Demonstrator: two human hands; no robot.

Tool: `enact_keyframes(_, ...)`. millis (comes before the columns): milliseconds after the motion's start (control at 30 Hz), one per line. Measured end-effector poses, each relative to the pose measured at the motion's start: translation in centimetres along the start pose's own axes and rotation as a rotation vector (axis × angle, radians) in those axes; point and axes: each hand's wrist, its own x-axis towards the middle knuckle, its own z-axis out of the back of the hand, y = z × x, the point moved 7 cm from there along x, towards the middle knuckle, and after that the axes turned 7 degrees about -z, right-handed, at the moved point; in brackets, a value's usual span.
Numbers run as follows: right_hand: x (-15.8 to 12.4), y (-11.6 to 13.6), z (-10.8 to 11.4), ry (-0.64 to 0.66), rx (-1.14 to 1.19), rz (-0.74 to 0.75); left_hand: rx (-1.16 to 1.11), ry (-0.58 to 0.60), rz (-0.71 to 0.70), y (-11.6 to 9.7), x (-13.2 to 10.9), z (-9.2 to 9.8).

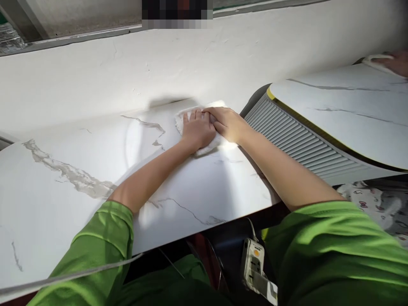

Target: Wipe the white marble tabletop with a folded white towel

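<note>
**Two hands flat on a white cloth at the far edge of a marble bench**

Pressing down side by side, both hands rest on a white cloth (204,146) that lies on the marble-patterned bench (63,191), close to the white wall (191,63) behind it. The left hand (197,129) lies palm down with fingers spread over the cloth's middle; its grip is released, flat rather than clenched. The right hand (227,123) overlaps the cloth's right side, fingers bent slightly onto the fabric and touching the left hand's fingertips, its grip also loose. Both arms wear green sleeves (105,238). Just right of the bench stands a second marble-topped unit (344,110) with a ribbed grey side. At its far corner, another person's hand (393,63) rests on something white. Below the bench edge hangs a white power strip (251,265).
</note>
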Motion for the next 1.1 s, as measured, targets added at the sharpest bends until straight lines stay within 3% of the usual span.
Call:
enact_keyframes(167,5.1,-2.0,-1.6,-0.007,0.003,-0.095,0.013,-0.033,0.008,3.9,4.6,0.0)
enact_keyframes(300,7.1,-3.0,-2.5,0.038,-0.016,-0.154,-0.006,-0.07,-0.03,5.8,7.1,-0.5)
enact_keyframes(400,7.2,-3.2,-2.6,0.051,-0.016,-0.166,-0.004,-0.086,-0.051,6.1,7.5,-0.7)
enact_keyframes(500,6.3,-2.6,-2.4,0.041,-0.038,-0.129,0.001,-0.075,-0.043,5.7,6.4,-0.6)
enact_keyframes(633,3.7,-0.7,-2.0,0.008,-0.061,-0.042,0.016,-0.038,-0.027,4.0,3.0,-0.1)
enact_keyframes(800,-1.9,3.0,-1.0,-0.018,-0.032,0.019,0.036,0.021,-0.043,0.8,-3.8,0.6)
enact_keyframes(1000,-10.2,10.6,0.6,-0.033,0.009,0.062,0.029,0.063,-0.126,-2.3,-14.3,1.8)
enact_keyframes(1100,-12.4,13.8,1.0,-0.05,0.017,0.065,0.014,0.077,-0.157,-2.5,-17.7,2.3)
